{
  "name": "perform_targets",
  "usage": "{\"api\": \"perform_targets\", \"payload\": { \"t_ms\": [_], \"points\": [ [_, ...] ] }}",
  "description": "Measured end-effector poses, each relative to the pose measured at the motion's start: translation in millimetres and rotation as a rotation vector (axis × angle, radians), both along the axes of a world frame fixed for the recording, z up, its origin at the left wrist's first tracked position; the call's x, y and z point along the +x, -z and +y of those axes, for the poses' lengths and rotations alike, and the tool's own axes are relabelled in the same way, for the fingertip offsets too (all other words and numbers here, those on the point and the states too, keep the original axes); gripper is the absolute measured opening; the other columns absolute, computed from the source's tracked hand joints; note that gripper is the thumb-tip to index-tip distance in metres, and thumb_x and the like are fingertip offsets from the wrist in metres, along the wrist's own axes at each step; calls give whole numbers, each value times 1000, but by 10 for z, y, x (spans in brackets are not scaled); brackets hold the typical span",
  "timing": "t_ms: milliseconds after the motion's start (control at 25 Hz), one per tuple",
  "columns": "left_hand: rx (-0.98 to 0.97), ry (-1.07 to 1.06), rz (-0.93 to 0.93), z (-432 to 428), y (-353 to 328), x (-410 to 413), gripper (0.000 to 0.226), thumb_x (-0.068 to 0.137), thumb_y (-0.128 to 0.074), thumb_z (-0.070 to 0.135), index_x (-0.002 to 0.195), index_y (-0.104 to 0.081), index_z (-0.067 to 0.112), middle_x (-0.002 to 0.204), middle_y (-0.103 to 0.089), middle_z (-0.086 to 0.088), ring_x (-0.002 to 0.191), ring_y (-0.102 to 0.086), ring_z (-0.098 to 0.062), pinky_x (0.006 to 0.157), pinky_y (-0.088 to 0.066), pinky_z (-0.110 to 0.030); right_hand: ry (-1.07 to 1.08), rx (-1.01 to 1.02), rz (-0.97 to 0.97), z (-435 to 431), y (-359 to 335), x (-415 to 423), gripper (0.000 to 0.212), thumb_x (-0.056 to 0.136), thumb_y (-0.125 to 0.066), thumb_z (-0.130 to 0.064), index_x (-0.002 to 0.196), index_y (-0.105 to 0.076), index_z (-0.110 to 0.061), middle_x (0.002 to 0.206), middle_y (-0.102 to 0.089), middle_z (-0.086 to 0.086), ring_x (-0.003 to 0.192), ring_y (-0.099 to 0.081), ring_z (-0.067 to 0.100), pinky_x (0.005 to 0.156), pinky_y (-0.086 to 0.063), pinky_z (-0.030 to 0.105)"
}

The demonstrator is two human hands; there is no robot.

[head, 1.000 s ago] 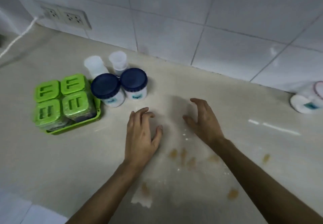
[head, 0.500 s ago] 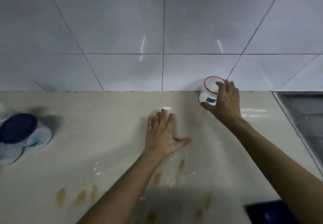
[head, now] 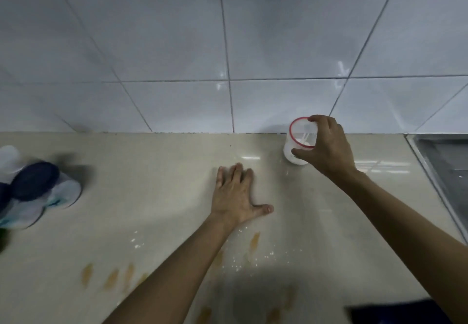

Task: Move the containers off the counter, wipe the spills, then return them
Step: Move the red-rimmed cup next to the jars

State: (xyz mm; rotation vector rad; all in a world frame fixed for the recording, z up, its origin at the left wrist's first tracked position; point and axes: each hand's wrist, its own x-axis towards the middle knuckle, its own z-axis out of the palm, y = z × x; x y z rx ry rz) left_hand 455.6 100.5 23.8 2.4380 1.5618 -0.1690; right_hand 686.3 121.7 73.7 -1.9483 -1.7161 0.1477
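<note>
Red-rimmed and white-bodied, the small container (head: 298, 144) stands at the back of the worktop (head: 157, 197), close against the tiled wall (head: 228, 45) and a little left of the steel sink (head: 445, 169). The right hand (head: 326, 146) has it from above and the side: its fingers (head: 315, 119) curl over the far rim while the thumb presses the near wall, a closed grip on the tub, whose base appears to sit on or just above the surface, I cannot tell which.

The left hand (head: 234, 196) lies flat on the worktop, palm down, fingers together and thumb spread to the right, holding nothing; it looks like a brace for the reach.

Judging by the layout, the task is in its first part. The dark-lidded jars (head: 38, 189) are grouped at the left edge of the view, blurred, still on the worktop. None of the wiping appears done: brown smears (head: 254, 240) and white specks (head: 236, 264) lie across the near surface, with more brown marks (head: 111, 278) to the left. No cloth is in sight, though a dark blue shape (head: 405, 313) at the bottom right is too cropped to identify. Clearing, wiping and returning the containers remain.
</note>
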Motion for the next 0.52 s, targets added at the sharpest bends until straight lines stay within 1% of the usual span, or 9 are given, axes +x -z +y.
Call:
{"api": "perform_targets", "payload": {
  "t_ms": [80,160,200,280,320,360,400,520],
  "points": [
    [-13,50,-68,55,-64,-92,104,68,-45,84,146,-28,18,157,-20,-9,147,-10,-24,120,7,-44,-29,10,14,-81,-50,-183,81,61,-87,-29,127,-46,-9,128,-53,13,112,-50,31,84,-47,39],
    [43,145,-203,52,-125,-360,85,81,-43,75,143,-39,17,156,-29,-5,146,-18,-20,120,0,-37,-91,-22,59,-128,-126,-427,83,59,-88,-30,127,-45,-9,129,-53,12,113,-50,30,87,-45,37],
    [89,186,-258,-1,-135,-570,73,87,-43,67,140,-44,16,153,-36,-4,144,-25,-20,120,-6,-34,-137,-40,82,-148,-163,-581,84,59,-89,-30,128,-45,-9,129,-53,12,113,-50,29,89,-45,36],
    [141,200,-332,-202,-99,-1074,56,93,-46,53,130,-56,13,139,-54,-6,132,-45,-22,116,-22,-29,-223,-58,115,-203,-208,-926,83,59,-88,-31,128,-46,-10,129,-53,10,114,-50,27,91,-45,35],
    [153,165,-348,-337,-63,-1386,49,94,-48,49,123,-61,11,132,-59,-6,125,-51,-23,112,-28,-28,-265,-64,132,-239,-229,-1163,81,60,-88,-32,127,-47,-11,131,-53,9,115,-50,27,91,-44,32],
    [171,105,-353,-489,-34,-1715,44,94,-49,46,117,-64,11,128,-61,-7,121,-54,-23,109,-33,-28,-310,-80,147,-280,-246,-1443,80,60,-88,-32,127,-48,-12,133,-52,8,116,-50,26,92,-42,31],
    [192,18,-360,-647,-12,-2050,41,95,-49,44,114,-65,11,127,-61,-6,121,-54,-22,108,-35,-28,-359,-101,154,-327,-257,-1756,79,61,-87,-33,127,-48,-13,135,-51,7,118,-49,26,94,-41,31],
    [229,-304,-388,-1068,5,-3011,41,94,-44,41,113,-65,12,125,-60,-6,120,-49,-19,107,-31,-25,-501,-154,167,-485,-244,-2782,78,61,-86,-35,127,-50,-16,141,-48,6,125,-45,25,103,-37,33]
  ]
}}
